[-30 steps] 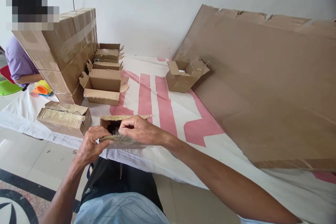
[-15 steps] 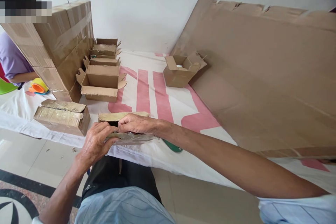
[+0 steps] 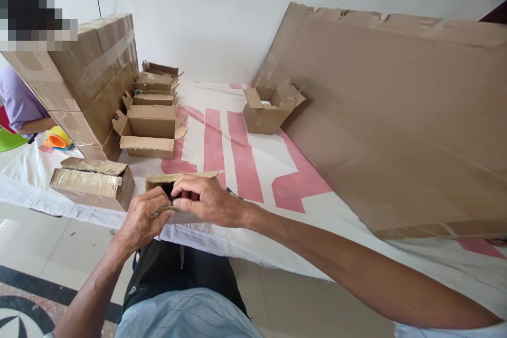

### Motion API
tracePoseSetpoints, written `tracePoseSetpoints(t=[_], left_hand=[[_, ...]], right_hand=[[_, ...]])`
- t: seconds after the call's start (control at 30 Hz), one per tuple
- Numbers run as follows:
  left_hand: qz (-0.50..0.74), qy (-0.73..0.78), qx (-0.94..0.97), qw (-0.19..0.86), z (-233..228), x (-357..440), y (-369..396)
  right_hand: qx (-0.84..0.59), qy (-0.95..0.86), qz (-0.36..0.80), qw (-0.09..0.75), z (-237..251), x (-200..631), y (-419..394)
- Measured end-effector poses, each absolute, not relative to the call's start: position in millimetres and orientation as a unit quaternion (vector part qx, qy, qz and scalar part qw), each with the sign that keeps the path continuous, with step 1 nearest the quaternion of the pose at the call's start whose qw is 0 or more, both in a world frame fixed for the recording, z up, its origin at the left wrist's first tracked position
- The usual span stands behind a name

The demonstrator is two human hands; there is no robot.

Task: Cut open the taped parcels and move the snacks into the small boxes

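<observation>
Nearest: left hand [image 3: 140, 222] and right hand [image 3: 206, 202] both at small open brown cardboard box [image 3: 180, 185], at near edge of bench [image 3: 277, 169] w/ white cloth and pink stripes. Left fingers [image 3: 158, 206] curled, pinching box's near flap; right fingers [image 3: 186, 190] bent, pressed tog. on same flap at box opening. Just left: taped flat brown carton [image 3: 93, 182], lying apart from hands. Further back: open brown cartons in a row [image 3: 148, 127], beside tall stack of taped brown cartons [image 3: 79, 79]. Mid-bench: lone open brown carton [image 3: 269, 111], touching big leaning cardboard sheet [image 3: 396, 116] on rt. Far left: another person's purple sleeve [image 3: 18, 103], orange-yellow tape roll [image 3: 57, 138] nearby.
</observation>
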State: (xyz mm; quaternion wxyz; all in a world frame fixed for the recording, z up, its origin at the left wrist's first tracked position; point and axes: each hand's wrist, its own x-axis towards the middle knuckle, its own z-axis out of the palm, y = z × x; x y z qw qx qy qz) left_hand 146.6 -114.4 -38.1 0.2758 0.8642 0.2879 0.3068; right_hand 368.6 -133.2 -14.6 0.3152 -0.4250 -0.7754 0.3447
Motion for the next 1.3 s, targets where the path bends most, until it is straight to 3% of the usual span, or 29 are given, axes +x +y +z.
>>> tracePoseSetpoints(t=[0.2,0.33,0.53,0.9,1.1,1.3], left_hand=[[0.267,0.299,0.873,0.278,-30,148,-112],[0.237,0.277,0.891,0.270,-29,147,-113],[0.252,0.273,0.904,0.214,-35,148,-113],[0.094,0.279,0.909,0.296,-5,140,-109],[0.180,0.295,0.869,0.353,-10,131,-94],[0.254,0.308,0.871,0.285,-29,140,-78]], right_hand=[[-0.426,-0.876,0.127,0.187,-29,372,-144],[-0.425,-0.888,0.062,0.163,-33,370,-147],[-0.453,-0.870,0.068,0.181,-34,370,-154],[-0.427,-0.865,-0.093,0.248,-53,367,-175],[-0.413,-0.866,-0.116,0.255,-55,367,-195],[-0.417,-0.848,-0.112,0.309,-70,364,-200]])
